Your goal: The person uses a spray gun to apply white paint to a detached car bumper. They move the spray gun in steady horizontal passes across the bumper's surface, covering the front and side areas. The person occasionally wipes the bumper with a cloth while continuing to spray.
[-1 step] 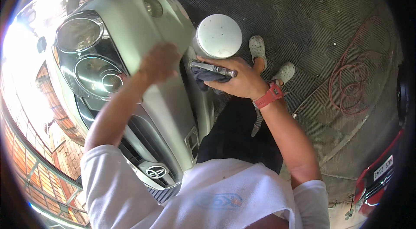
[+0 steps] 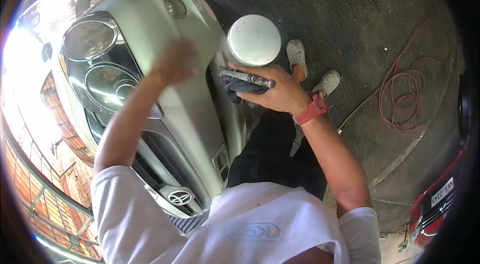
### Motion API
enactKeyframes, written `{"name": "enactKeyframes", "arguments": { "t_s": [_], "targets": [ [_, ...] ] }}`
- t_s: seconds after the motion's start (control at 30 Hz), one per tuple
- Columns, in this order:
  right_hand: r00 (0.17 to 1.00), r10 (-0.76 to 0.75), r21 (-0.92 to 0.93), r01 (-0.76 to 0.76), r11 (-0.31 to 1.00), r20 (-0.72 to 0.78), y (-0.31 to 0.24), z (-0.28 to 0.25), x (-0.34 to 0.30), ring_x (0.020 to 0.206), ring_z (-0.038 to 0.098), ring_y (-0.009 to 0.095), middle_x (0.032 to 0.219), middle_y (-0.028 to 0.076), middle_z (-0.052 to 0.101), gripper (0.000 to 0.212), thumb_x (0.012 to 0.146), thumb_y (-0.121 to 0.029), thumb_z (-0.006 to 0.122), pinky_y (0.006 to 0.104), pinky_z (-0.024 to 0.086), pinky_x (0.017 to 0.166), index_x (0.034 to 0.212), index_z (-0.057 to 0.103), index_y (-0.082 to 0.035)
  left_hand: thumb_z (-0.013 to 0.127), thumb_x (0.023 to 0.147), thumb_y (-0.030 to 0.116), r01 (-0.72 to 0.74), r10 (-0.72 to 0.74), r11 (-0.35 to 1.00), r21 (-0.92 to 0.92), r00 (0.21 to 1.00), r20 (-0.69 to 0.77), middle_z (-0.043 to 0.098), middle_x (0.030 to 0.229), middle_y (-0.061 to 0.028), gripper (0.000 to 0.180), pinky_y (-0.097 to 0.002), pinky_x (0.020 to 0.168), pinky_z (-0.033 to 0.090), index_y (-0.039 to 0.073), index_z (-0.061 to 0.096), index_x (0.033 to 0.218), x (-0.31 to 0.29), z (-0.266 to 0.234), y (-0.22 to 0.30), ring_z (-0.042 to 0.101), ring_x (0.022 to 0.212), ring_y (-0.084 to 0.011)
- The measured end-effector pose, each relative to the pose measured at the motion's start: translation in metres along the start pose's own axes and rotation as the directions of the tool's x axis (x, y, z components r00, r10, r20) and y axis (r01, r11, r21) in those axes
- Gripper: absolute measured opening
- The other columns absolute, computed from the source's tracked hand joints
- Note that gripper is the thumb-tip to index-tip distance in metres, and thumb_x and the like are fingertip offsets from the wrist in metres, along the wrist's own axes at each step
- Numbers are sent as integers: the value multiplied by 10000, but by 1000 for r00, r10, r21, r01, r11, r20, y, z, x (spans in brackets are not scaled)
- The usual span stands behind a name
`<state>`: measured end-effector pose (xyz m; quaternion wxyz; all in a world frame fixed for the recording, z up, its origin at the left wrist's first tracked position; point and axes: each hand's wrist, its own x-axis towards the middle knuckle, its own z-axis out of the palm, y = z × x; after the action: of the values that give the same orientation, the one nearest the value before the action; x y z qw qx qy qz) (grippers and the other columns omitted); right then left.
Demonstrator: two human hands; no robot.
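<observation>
My right hand (image 2: 280,86), with a red watch at its wrist, is closed around a metal spray gun (image 2: 250,77). A round white-topped cup (image 2: 254,39) sits on the gun, just beyond my fingers. Bunched dark cloth (image 2: 237,89) is under the gun's metal body, against my fingers. My left hand (image 2: 175,61) is over the pale green front bumper (image 2: 185,114) of a car, between the headlight and the cup. Motion smears its fingers, so their shape and any contact with the bumper are unclear.
The car's dark-framed headlight (image 2: 107,84) and grille (image 2: 160,164) lie at my left. Grey clogs (image 2: 296,54) stand on the dark ridged floor beyond the gun. A coiled red hose (image 2: 405,99) lies at the right, near a red vehicle (image 2: 435,209).
My left hand has shifted slightly up and to the left over the bumper. The right hand still grips the spray gun in nearly the same place.
</observation>
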<state>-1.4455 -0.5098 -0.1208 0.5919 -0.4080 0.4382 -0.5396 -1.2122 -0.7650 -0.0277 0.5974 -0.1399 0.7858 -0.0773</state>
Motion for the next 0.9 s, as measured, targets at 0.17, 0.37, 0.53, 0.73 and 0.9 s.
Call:
{"name": "enactKeyframes", "arguments": {
  "t_s": [0.17, 0.37, 0.53, 0.73, 0.9],
  "targets": [
    [998, -8, 26, 10, 1000, -61, 2, -5, -5, 1377, 697, 236, 1488, 109, 735, 651, 907, -109, 876, 387, 516, 1205, 1527, 679, -94, 421, 1120, 644, 312, -268, 920, 236, 943, -199, 307, 1837, -91, 790, -546, 1397, 93, 157, 384, 1741, 28, -33, -46, 242, 1706, -290],
    [998, -3, 37, 1, 999, 60, 16, 11, -23, 1301, 736, 306, 1437, 119, 750, 610, 917, -234, 866, 417, 576, 1103, 1505, 707, -213, 456, 1095, 695, 25, 6, 949, 315, 995, -96, 251, 1858, -107, 886, -551, 1399, 58, 118, 343, 1758, -6, 87, 109, 161, 1729, -299],
    [983, 63, 110, -83, 990, 172, 8, 8, -33, 1387, 690, 257, 1495, 130, 727, 682, 911, -105, 875, 391, 512, 1191, 1552, 644, -59, 447, 1102, 695, -83, 49, 968, 237, 988, 147, 198, 1872, -103, 908, -551, 1397, 57, 107, 285, 1776, -33, 75, 138, 123, 1735, -295],
    [987, 149, 144, -156, 977, 56, 28, 1, -30, 1430, 657, 223, 1523, 108, 712, 700, 911, -96, 883, 365, 495, 1225, 1565, 636, -67, 394, 1141, 653, 66, -77, 974, 215, 996, 44, 190, 1869, -129, 851, -556, 1389, 67, 125, 243, 1791, 44, 26, 87, 112, 1735, -298],
    [988, 155, 76, -154, 985, -7, 41, -14, -18, 1435, 651, 211, 1539, 85, 706, 646, 924, -110, 868, 372, 487, 1238, 1536, 664, -63, 356, 1150, 658, 40, -63, 961, 273, 995, 77, 197, 1871, -100, 808, -552, 1389, 77, 167, 276, 1787, 102, 34, 83, 132, 1732, -294]
  ]
}}
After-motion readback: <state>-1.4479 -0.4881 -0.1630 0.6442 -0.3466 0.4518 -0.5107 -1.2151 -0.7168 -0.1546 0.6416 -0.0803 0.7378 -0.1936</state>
